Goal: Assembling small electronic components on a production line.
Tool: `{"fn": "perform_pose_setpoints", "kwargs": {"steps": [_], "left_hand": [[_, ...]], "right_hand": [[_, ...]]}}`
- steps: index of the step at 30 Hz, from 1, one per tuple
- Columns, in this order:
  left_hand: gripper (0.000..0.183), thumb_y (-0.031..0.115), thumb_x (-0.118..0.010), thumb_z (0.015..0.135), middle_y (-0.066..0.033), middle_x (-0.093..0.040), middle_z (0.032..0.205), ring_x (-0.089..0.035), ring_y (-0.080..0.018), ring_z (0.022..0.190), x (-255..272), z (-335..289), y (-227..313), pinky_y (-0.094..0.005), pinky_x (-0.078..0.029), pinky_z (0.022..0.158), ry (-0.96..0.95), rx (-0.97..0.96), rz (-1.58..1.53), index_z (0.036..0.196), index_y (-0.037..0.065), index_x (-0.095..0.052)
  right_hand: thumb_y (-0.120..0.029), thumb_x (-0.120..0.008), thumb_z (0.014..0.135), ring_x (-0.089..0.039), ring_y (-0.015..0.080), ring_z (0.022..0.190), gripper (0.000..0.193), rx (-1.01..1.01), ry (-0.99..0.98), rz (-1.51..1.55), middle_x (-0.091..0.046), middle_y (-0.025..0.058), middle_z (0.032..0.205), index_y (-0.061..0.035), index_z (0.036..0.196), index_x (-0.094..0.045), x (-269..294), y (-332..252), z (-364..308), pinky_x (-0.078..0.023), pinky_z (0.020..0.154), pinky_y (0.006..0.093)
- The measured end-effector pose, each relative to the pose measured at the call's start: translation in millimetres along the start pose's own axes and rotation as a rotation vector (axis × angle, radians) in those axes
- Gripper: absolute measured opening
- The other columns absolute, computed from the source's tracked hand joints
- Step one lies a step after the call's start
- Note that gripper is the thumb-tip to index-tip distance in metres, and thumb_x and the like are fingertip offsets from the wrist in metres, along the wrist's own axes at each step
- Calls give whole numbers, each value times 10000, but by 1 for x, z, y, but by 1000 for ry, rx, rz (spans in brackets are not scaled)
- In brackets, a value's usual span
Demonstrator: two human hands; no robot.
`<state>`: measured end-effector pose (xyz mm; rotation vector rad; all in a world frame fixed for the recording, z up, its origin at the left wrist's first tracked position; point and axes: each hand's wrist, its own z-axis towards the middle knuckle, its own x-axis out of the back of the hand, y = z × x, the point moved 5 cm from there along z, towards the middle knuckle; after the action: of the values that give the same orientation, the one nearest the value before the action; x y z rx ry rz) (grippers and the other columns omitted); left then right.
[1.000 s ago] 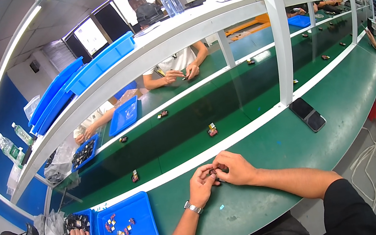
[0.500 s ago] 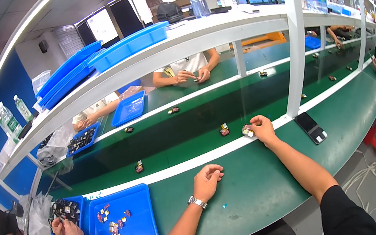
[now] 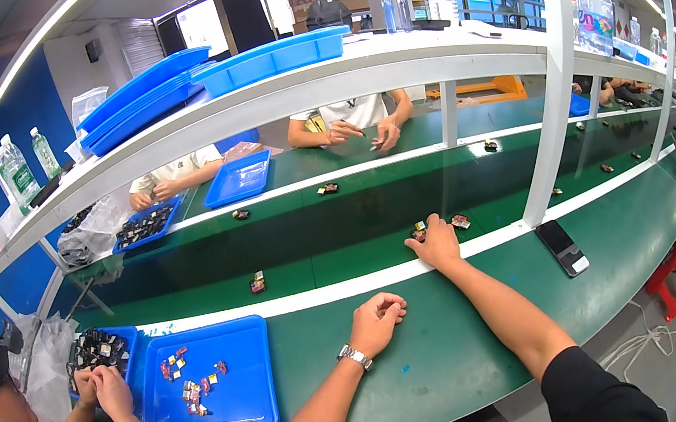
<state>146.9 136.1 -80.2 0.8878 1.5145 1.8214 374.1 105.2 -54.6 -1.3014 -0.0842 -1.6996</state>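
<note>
My right hand reaches over the white rail onto the green belt. Its thumb and forefinger are apart, one to each side of a small red-and-yellow electronic part; contact is unclear. Just right of the fingertips lies a similar red part, untouched. My left hand rests above the green worktop, fingers curled in toward the thumb. Whatever they may hold is hidden. On the belt further left sits another small part.
A blue tray with several small parts stands left of my left forearm. At the left, a co-worker's hands work by a bin of black pieces. A phone lies right of a white post. Other people sit across the belt.
My right hand has let go of one part on the belt and moved left to another. My left hand stays curled. The view has shifted, and the belt parts appear slightly further right.
</note>
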Motion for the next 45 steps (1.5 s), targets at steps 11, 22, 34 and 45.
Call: {"fn": "perform_pose_setpoints", "kwargs": {"steps": [11,22,34,45], "left_hand": [[271,162,-455,1001,-162,-678,973,-662,-163,710,6,5,-3,-260,-543,634,36,135,-252,1144,-43,-560],[403,271,-449,1020,-129,-649,1075,-678,-217,865,-3,-5,12,-318,-559,754,-343,250,-387,1299,-12,-512],[320,84,-467,984,-107,-600,1207,-609,-203,1092,-3,-4,10,-371,-524,937,-168,207,-494,1296,17,-477],[307,38,-449,974,-113,-613,1147,-621,-212,1065,-5,-3,7,-386,-531,949,-140,211,-523,1278,2,-454]], "right_hand": [[-103,-765,741,-552,231,1142,563,384,-400,756,-639,56,1179,-66,1242,-510,55,-19,-89,-440,958,370],[-54,-724,763,-512,291,1194,499,629,-586,681,-570,115,1235,-74,1236,-565,83,-45,-105,-420,1040,384],[-77,-707,769,-603,275,849,183,601,-116,466,-597,80,907,-59,936,-634,83,-59,-117,-511,713,362],[-97,-686,772,-623,238,826,186,753,-134,366,-619,46,894,-94,957,-667,86,-57,-118,-533,702,351]]}}
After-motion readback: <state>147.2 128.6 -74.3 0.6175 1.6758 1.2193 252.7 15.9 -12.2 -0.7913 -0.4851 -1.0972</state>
